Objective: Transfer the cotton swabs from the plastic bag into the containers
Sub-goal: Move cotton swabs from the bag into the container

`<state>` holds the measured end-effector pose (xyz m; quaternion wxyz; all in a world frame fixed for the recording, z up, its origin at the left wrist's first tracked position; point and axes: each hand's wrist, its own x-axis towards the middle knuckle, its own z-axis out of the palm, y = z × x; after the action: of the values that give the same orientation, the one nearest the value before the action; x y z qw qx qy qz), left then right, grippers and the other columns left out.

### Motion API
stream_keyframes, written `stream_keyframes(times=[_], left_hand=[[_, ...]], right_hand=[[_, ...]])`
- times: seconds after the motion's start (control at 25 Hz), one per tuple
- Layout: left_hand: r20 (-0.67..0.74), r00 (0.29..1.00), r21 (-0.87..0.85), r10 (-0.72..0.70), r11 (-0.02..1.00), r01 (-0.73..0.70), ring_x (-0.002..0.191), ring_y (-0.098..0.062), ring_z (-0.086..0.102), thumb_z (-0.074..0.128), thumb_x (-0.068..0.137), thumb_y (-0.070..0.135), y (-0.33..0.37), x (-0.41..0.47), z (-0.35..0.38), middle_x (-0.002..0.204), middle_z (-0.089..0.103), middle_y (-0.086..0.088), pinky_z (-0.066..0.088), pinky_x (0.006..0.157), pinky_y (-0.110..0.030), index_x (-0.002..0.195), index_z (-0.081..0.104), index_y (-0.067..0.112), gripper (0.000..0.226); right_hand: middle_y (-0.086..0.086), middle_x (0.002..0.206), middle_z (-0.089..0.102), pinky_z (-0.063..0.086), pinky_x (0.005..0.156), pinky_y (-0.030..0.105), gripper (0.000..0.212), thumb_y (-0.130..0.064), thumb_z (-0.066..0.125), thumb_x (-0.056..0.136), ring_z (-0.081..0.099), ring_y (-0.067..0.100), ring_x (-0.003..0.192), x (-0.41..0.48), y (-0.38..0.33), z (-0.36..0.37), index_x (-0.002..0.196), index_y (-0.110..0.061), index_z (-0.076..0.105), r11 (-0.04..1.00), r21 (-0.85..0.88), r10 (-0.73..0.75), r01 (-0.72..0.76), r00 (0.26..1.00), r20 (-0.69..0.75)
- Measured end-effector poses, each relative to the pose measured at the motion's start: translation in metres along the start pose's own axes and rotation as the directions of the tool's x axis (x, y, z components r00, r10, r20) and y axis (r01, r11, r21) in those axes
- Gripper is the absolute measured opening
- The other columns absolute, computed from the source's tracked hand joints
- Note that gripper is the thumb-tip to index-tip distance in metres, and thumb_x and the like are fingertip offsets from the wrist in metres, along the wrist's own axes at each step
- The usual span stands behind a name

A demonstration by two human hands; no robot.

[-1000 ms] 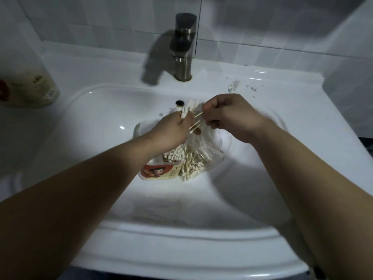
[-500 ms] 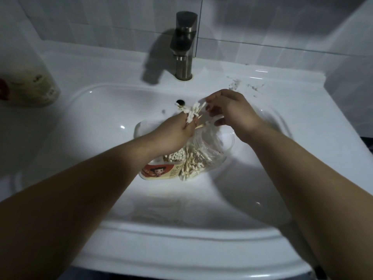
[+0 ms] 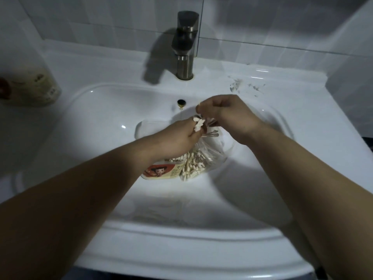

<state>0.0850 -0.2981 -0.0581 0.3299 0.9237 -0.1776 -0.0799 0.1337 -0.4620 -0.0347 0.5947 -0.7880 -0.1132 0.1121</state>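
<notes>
A low white plastic container with a red cartoon label sat in the white ceramic sink basin, holding white-tipped cotton swabs stood on end. Against its right side lay the crumpled clear plastic bag, with many more swabs heaped inside. The left hand gripped a small bundle of swabs above both. The right hand, fingers curled, pinched swab sticks at the bundle's top. The left forearm hid most of the container, and a pale rounded rim behind it was too covered to identify. How many sticks the right hand pinched could not be told. Half a second earlier its fingers had been looser and more extended; they had since curled tight.
</notes>
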Motion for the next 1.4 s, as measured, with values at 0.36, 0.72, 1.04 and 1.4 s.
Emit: stream_keyframes(times=[0.36, 0.72, 1.04, 1.4], left_hand=[[-0.023, 0.951, -0.544, -0.308, 0.802, 0.247, 0.056, -0.015, 0.039, 0.041, 0.109, 0.022, -0.004, 0.006, 0.000, 0.064, 0.045, 0.004, 0.032, 0.059, -0.033, 0.093, 0.063, 0.023, 0.027], [-0.071, 0.958, -0.498, -0.278, 0.842, 0.208, 0.064, -0.011, 0.057, 0.037, 0.111, 0.027, 0.003, 0.002, 0.000, 0.085, 0.069, 0.004, 0.045, 0.056, -0.026, 0.096, 0.056, 0.026, 0.025], [0.020, 0.968, -0.602, -0.250, 0.770, 0.211, 0.052, -0.009, 0.038, 0.039, 0.110, 0.031, 0.000, 0.003, 0.004, 0.061, 0.042, 0.007, 0.034, 0.045, -0.021, 0.091, 0.055, 0.018, 0.028], [0.010, 0.968, -0.558, -0.250, 0.802, 0.213, 0.059, -0.023, 0.054, 0.041, 0.108, 0.033, -0.001, 0.002, 0.000, 0.057, 0.057, 0.004, 0.034, 0.055, -0.031, 0.089, 0.057, 0.012, 0.032]], right_hand=[[0.008, 0.072, 0.066, 0.053, 0.060, 0.029, 0.023, 0.005, 0.066, 0.090, 0.060, 0.015, 0.056, 0.004, -0.003, -0.009, 0.106, -0.011, 0.067, 0.994, 0.079, -0.051, 0.075, 0.961, -0.272], [0.017, 0.079, 0.071, 0.064, 0.077, 0.040, 0.014, 0.003, 0.072, 0.089, 0.073, 0.031, 0.071, -0.001, -0.003, 0.002, 0.103, 0.001, 0.072, 0.989, 0.146, 0.006, 0.012, 0.992, -0.125], [0.006, 0.102, 0.077, 0.062, 0.076, 0.032, 0.030, -0.004, 0.067, 0.095, 0.077, 0.017, 0.085, -0.001, 0.002, 0.003, 0.125, -0.008, 0.071, 0.994, -0.037, -0.102, 0.100, 0.991, -0.080], [-0.004, 0.120, 0.074, 0.059, 0.089, 0.036, 0.038, -0.014, 0.059, 0.100, 0.072, 0.011, 0.093, -0.007, 0.001, 0.009, 0.136, -0.022, 0.064, 0.955, -0.240, -0.162, 0.174, 0.984, 0.070]])
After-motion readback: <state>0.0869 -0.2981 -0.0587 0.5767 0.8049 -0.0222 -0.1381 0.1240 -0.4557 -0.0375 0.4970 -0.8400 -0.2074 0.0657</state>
